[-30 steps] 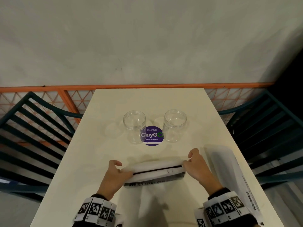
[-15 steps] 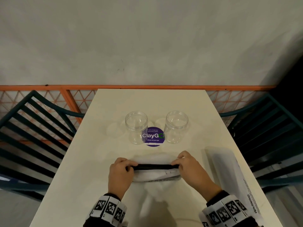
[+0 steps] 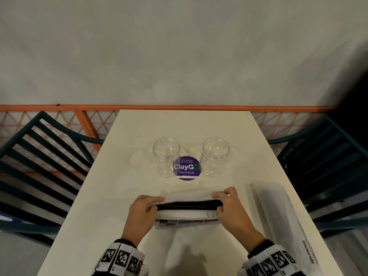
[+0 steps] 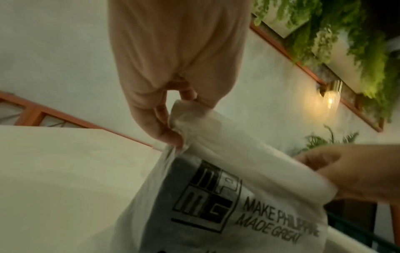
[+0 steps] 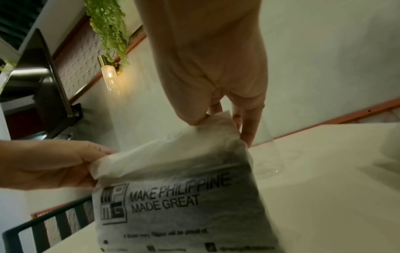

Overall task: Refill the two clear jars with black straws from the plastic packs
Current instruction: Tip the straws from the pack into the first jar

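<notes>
Both hands hold a plastic pack open at the near middle of the table.

Head view: the left hand (image 3: pixel 141 213) and right hand (image 3: pixel 232 209) each pinch one end of the held pack's (image 3: pixel 187 213) mouth, pulled apart so the black straws (image 3: pixel 187 206) show inside. At 12 o'clock from the pack stand the left jar (image 3: pixel 166 157) and right jar (image 3: pixel 215 156), open-topped, a purple sticker (image 3: pixel 187 168) between them. Bare table (image 3: pixel 123 176) lies between pack and jars. A second pack (image 3: pixel 278 216) lies at 3 o'clock, along the table's right edge.

Left wrist view: thumb and fingers (image 4: pixel 166 135) clamp the pack's corner.

Right wrist view: fingers (image 5: pixel 249 133) grip the opposite corner; printed lettering (image 5: pixel 173 196) faces the camera.
</notes>
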`<state>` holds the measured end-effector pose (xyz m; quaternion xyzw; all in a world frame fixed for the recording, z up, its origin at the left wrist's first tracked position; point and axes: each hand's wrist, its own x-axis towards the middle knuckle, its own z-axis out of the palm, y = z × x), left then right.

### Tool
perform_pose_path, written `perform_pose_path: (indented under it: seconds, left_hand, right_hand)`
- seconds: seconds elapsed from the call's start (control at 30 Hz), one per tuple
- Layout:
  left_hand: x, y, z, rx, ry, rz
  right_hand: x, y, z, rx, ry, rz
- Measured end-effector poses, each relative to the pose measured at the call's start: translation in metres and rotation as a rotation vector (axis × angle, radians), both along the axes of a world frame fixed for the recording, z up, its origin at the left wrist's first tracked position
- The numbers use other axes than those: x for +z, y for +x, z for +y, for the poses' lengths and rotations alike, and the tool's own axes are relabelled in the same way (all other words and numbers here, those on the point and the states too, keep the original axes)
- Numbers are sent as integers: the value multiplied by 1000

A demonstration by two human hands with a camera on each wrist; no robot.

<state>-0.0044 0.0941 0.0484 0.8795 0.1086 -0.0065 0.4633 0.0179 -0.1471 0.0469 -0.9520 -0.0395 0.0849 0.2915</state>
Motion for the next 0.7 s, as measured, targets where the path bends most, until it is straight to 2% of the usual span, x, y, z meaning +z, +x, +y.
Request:
perform_pose_path:
  seconds: [0.07,0.13,0.2,0.27,0.33,0.47,0.6,0.7]
  left_hand:
    - [3,-2,-1,-23,13,-9]
    - [9,-2,1,-28,28,-54]
    - [17,-2,1,-31,28,-111]
    - [28,-3,-4,-78,17,-160]
    - [38,-4,-11,-130,18,-215]
    - [55,-4,-14,-164,-9,-290]
    - [65,-2,-17,-255,-67,-247]
    - [67,0,-21,-270,-223,-222]
  right_hand:
    - [0,2,-1,25,-126,-63]
    - [6,5,1,99,-200,-223]
    - [20,5,14,261,-129,-270]
    - [31,3,35,446,-12,-225]
    - [39,4,54,526,44,-220]
    - [47,9,67,489,194,-211]
    - [43,12,65,465,253,-245]
    - [45,16,62,494,231,-266]
